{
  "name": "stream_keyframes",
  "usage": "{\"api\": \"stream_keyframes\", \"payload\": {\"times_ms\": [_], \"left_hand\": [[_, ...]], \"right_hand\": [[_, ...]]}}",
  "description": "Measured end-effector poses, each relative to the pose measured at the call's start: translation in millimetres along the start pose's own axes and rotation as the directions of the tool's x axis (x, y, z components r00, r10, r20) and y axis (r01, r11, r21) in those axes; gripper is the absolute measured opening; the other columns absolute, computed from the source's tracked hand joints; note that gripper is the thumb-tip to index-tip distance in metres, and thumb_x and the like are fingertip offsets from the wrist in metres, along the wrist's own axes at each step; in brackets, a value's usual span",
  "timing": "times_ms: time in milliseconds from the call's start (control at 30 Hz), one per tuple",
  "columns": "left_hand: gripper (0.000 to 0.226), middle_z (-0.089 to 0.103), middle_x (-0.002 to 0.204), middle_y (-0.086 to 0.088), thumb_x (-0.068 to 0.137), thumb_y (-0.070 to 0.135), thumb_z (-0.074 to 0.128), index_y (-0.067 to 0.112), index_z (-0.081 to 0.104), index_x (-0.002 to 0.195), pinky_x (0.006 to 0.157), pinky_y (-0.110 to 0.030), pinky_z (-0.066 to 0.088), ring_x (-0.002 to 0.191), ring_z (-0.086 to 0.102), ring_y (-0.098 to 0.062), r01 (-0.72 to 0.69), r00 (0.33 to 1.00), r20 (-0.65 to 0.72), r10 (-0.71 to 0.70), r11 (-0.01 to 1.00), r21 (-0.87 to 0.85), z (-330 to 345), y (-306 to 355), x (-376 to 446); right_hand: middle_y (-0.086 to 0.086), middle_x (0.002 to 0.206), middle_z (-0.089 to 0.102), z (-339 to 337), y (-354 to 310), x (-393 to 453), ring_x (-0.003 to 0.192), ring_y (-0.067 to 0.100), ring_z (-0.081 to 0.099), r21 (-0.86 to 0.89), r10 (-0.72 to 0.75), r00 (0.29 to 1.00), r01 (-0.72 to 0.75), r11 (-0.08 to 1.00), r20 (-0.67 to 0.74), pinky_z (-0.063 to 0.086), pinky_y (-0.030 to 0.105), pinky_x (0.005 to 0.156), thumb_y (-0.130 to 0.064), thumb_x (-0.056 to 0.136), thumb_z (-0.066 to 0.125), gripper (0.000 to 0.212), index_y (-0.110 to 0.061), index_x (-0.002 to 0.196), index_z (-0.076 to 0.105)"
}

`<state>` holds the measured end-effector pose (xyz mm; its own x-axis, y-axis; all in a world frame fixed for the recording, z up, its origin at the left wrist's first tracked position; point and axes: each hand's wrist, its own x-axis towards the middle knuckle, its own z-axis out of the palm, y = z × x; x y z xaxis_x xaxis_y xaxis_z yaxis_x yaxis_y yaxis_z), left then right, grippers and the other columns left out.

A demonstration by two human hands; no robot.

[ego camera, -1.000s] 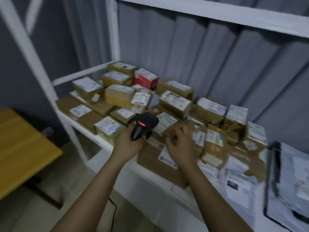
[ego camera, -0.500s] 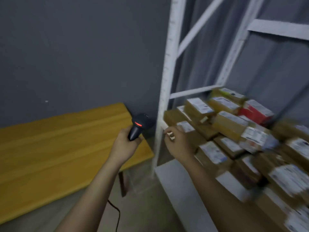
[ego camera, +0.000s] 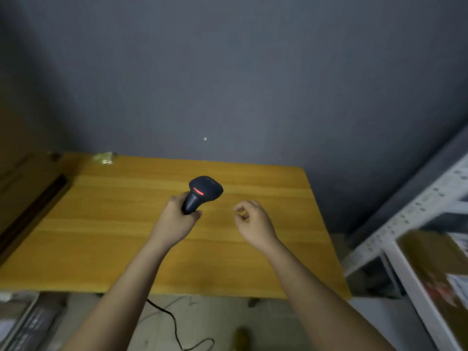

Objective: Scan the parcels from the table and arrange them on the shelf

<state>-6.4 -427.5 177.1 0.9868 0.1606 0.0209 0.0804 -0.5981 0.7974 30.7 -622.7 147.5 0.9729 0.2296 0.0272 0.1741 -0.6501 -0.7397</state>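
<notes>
Grey wall fills the top of the head view, and a yellow wood tabletop [ego camera: 253, 262] sits under it. No parcel shows on the wood. Only a small greenish scrap [ego camera: 103, 157] lies at its far edge, at about ten o'clock from the hands; it is too blurry to name.

At the middle, the left hand [ego camera: 174, 224] has its grip closed around the black scanner [ego camera: 202, 192], whose red light is on. A black cord [ego camera: 174, 325] trails on the floor below. Just to its three o'clock, the right hand [ego camera: 253, 224] hangs over the wood with fingers loosely curled and holds nothing.

At four o'clock stands the white shelf [ego camera: 405, 224], with blurry brown parcels [ego camera: 435, 272] on it.

I think most of the job is done, maybe all of it. If more parcels wait, they are out of sight.
</notes>
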Motion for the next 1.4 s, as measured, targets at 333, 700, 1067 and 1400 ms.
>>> {"api": "stream_keyframes", "payload": {"times_ms": [333, 700, 1067, 1400], "left_hand": [[0.029, 0.044, 0.106, -0.003, 0.085, 0.015, 0.059, 0.019, 0.054, 0.114, 0.075, -0.036, 0.046, 0.082, 0.053, -0.025, 0.219, 0.975, -0.125, -0.186, 0.911, 0.350, -79, -87, 114], [0.039, 0.044, 0.120, -0.007, 0.089, 0.014, 0.055, 0.020, 0.047, 0.127, 0.083, -0.042, 0.050, 0.099, 0.054, -0.028, 0.368, 0.896, -0.066, -0.439, 0.650, 0.665, -130, -225, 200], [0.039, 0.050, 0.110, -0.020, 0.082, 0.017, 0.066, 0.014, 0.059, 0.120, 0.088, -0.039, 0.045, 0.101, 0.051, -0.036, 0.494, 0.852, 0.053, -0.521, 0.833, 0.250, -115, -352, 244], [0.064, 0.054, 0.123, -0.015, 0.076, 0.023, 0.073, 0.020, 0.046, 0.134, 0.091, -0.049, 0.049, 0.112, 0.052, -0.037, 0.539, 0.818, 0.059, -0.572, 0.799, 0.265, -94, -380, 264]], "right_hand": [[-0.006, 0.107, 0.052, 96, -33, 152, 0.084, 0.010, 0.054, 0.024, -0.086, 0.955, 0.082, 0.996, 0.284, 0.044, 0.023, 0.075, -0.016, 0.094, 0.054, 0.012, -0.026, 0.095, 0.061], [0.000, 0.112, 0.057, 221, -39, 228, 0.100, 0.018, 0.057, -0.105, 0.051, 0.841, 0.007, 0.994, 0.539, 0.046, 0.026, 0.082, -0.019, 0.097, 0.052, 0.011, -0.020, 0.098, 0.063], [-0.006, 0.101, 0.055, 299, -55, 251, 0.085, 0.009, 0.053, -0.072, 0.206, 0.854, -0.195, 0.978, 0.477, 0.044, 0.020, 0.074, -0.018, 0.098, 0.051, 0.013, -0.019, 0.099, 0.064], [0.000, 0.103, 0.058, 317, -44, 244, 0.083, 0.014, 0.055, -0.110, 0.373, 0.857, -0.357, 0.927, 0.357, 0.044, 0.022, 0.074, -0.014, 0.098, 0.051, 0.014, -0.019, 0.094, 0.063]]}}
